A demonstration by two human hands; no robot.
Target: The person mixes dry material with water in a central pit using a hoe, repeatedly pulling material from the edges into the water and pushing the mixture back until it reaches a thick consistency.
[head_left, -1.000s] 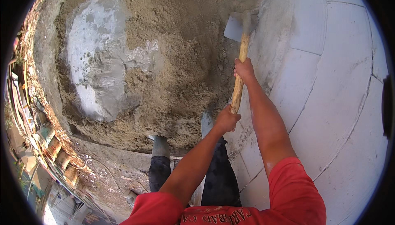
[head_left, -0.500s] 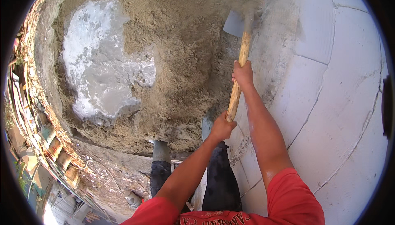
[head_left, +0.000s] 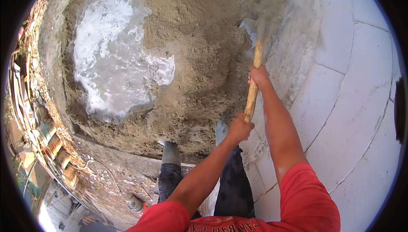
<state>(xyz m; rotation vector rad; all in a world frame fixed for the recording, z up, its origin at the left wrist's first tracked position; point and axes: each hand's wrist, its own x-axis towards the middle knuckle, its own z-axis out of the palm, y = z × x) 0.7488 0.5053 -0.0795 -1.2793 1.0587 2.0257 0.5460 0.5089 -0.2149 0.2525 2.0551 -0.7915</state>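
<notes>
Both my hands are closed around the pale wooden handle of a hoe point(head_left: 253, 91). My left hand point(head_left: 240, 129) grips its near end, and my right hand point(head_left: 259, 77) holds it farther up the shaft. The hoe's metal blade point(head_left: 250, 29) shows at the far end, against the right edge of a heap of brown sandy mix point(head_left: 195, 62); the heap partly hides it, and dust blurs the area around it. A whitish, foamy puddle point(head_left: 123, 58) fills a hollow in the heap to the left.
Along the right runs a pale wall of large blocks point(head_left: 323, 100) with cracked joints. My boots point(head_left: 171, 153) stand at the heap's near edge. Broken wood and debris point(head_left: 53, 145) lie at the far left, and a grey cylindrical container point(head_left: 134, 203) lies near the lower edge.
The view has shifted slightly, so the scene sits farther right and higher. The hoe blade looks turned and more covered by the mix. Both hands keep their grip on the handle.
</notes>
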